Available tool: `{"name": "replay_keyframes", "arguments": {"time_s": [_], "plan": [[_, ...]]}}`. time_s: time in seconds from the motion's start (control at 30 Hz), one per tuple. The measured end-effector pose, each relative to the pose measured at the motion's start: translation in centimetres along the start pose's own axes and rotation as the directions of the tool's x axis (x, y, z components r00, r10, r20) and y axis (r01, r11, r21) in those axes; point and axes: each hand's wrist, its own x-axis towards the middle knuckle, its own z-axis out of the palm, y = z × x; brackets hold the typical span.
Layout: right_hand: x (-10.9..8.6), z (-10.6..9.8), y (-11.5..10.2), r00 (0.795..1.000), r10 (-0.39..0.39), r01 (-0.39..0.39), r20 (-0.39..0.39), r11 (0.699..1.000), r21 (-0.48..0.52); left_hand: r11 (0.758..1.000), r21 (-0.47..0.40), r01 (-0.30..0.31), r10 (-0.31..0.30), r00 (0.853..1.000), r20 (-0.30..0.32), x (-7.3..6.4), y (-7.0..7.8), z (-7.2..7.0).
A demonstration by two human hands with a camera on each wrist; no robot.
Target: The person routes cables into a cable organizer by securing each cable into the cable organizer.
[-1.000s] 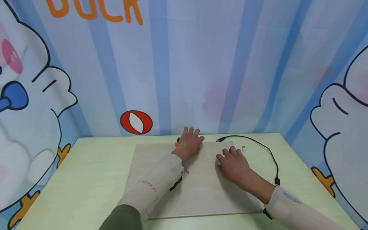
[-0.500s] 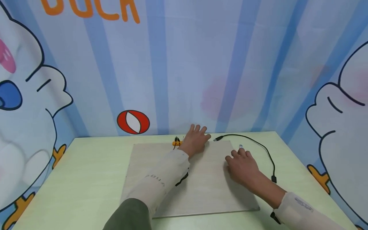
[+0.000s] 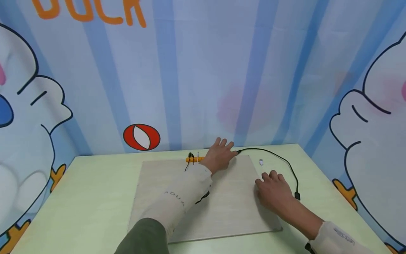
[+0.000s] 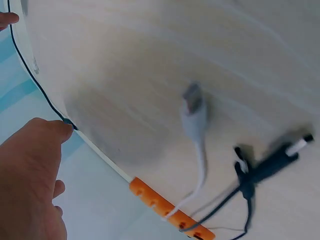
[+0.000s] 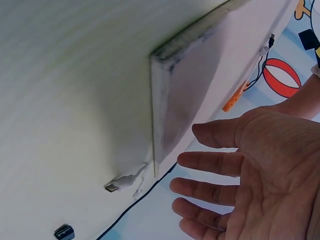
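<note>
A black cable (image 3: 282,158) curves over the table beyond the right side of a pale board (image 3: 234,204). My left hand (image 3: 219,156) reaches over the board's far edge with fingers spread; its thumb tip overlaps the cable's near plug (image 4: 67,121) in the left wrist view. An orange cable holder (image 4: 150,197) at that edge carries a white USB cable (image 4: 195,122) and black cables with plugs (image 4: 270,166). Over the board's right edge is my right hand (image 3: 275,192), its fingers loosely extended and holding nothing (image 5: 210,175) in the right wrist view.
A white USB plug (image 3: 261,162) lies on the table (image 3: 101,197) right of the board. The cable's other black plug (image 3: 297,195) is close to my right wrist. A printed curtain (image 3: 203,70) rises behind the table's back edge.
My left hand has moved right along the far edge to the black cable's plug, uncovering the orange holder. My right hand has shifted right and slightly nearer. The head view has turned a little right.
</note>
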Motion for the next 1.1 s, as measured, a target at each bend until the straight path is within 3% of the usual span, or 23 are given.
{"name": "replay_keyframes", "arguments": {"time_s": [0.2,0.4,0.6,0.87,1.1], "plan": [[-0.9,0.2,0.6,0.999,0.024,-0.024,0.024,1.0,-0.002,0.999,-0.037,-0.023,0.023,1.0,0.002,1.3,1.3,0.1],[-1.7,0.3,1.1,0.999,0.042,-0.042,0.035,0.999,-0.007,0.999,-0.016,-0.052,0.052,0.999,-0.015,2.4,2.3,0.0],[-2.6,0.4,1.8,0.998,0.06,-0.06,0.024,0.998,-0.015,0.997,-0.037,-0.071,0.072,0.997,0.007,3.3,3.3,-0.1],[-3.0,0.6,2.2,0.991,0.076,-0.078,0.111,0.997,0.016,0.996,-0.045,-0.073,0.073,0.997,0.008,3.5,4.0,-0.2],[-3.9,0.7,3.4,0.988,0.097,-0.1,0.121,0.995,0.018,0.996,0.028,-0.089,0.09,0.995,-0.043,3.6,5.8,-1.8]]}}
